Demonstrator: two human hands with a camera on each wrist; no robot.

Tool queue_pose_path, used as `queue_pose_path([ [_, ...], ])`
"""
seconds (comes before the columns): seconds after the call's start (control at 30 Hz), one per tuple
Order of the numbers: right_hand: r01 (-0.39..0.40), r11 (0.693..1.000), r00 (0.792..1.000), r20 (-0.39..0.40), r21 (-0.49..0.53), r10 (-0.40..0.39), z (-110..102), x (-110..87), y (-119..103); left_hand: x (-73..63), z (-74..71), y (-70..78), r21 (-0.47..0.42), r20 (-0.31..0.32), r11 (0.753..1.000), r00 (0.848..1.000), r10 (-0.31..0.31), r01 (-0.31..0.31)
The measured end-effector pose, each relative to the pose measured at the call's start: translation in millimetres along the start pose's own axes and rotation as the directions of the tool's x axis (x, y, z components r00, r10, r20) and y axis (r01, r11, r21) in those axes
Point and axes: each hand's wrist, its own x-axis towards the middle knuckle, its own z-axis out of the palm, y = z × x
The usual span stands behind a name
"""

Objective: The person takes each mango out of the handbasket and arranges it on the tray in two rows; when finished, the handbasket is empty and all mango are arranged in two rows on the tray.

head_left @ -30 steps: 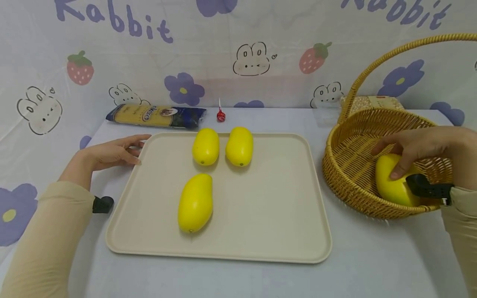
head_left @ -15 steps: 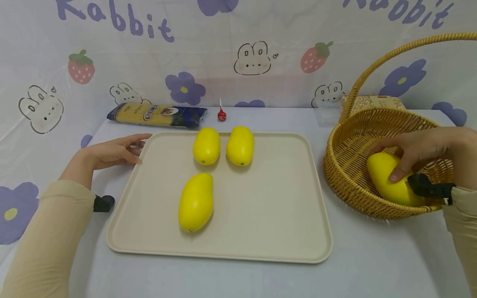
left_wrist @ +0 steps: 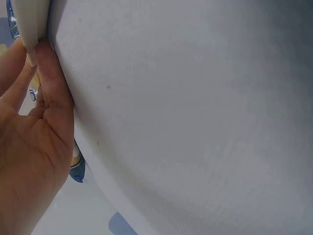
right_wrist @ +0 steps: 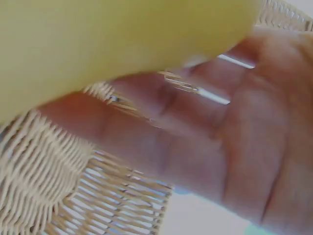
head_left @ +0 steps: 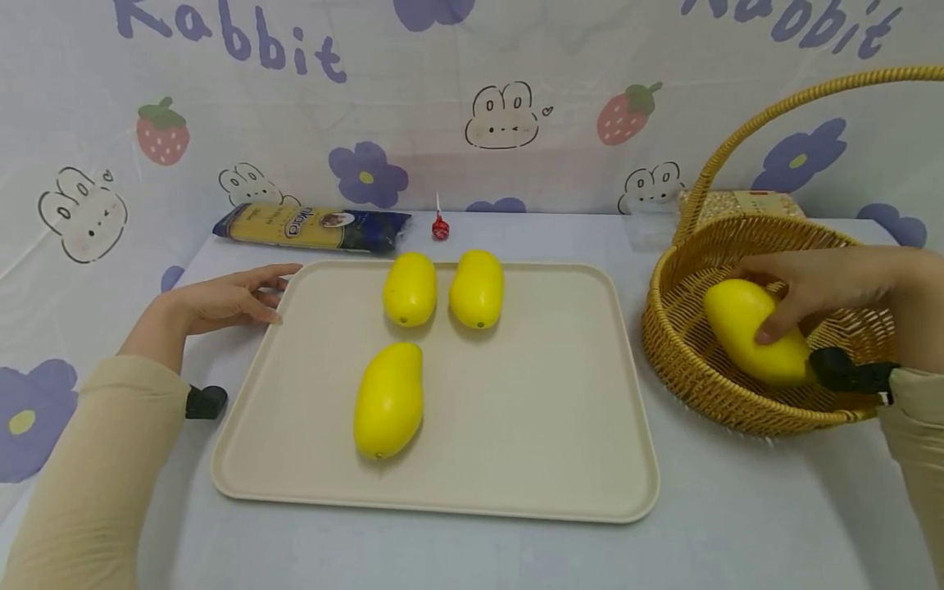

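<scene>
In the head view my right hand [head_left: 826,283] grips a yellow mango [head_left: 748,328] inside the wicker basket [head_left: 682,373], thumb on its near side. The right wrist view shows the mango [right_wrist: 122,39] close up, blurred, against the fingers. My left hand [head_left: 221,303] holds the left edge of a beige tray [head_left: 516,426]. Seen from the left wrist, thumb and fingers pinch the tray rim [left_wrist: 30,24]. On the tray lie three more mangoes: one at back left [head_left: 410,289], a second mango [head_left: 477,289] beside it, and a larger-looking mango [head_left: 389,400] nearer me.
Behind the tray lie a pasta bag [head_left: 310,228] and a red lollipop [head_left: 440,228]. A pack of pale grains [head_left: 748,203] stands behind the basket. The basket's tall handle [head_left: 774,111] arches over its opening. A printed cloth [head_left: 295,123] hangs at the back.
My right hand has lifted the mango a little and shifted it left and away from me within the basket. The left hand and the tray stay put.
</scene>
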Motion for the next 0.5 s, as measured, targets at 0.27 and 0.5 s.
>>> queue_pose_path([
  [0.27,0.069,0.993,0.956,-0.278,-0.099,-0.094,-10.5,-8.8,-25.1,-0.8,0.5,1.0,-0.006,-0.007,1.000,1.000,-0.006,0.006],
  [0.5,0.217,0.968,0.911,-0.332,-0.124,-0.246,-15.2,-14.0,-62.2,0.9,0.6,0.5,-0.008,-0.006,1.000,1.000,-0.004,0.004],
])
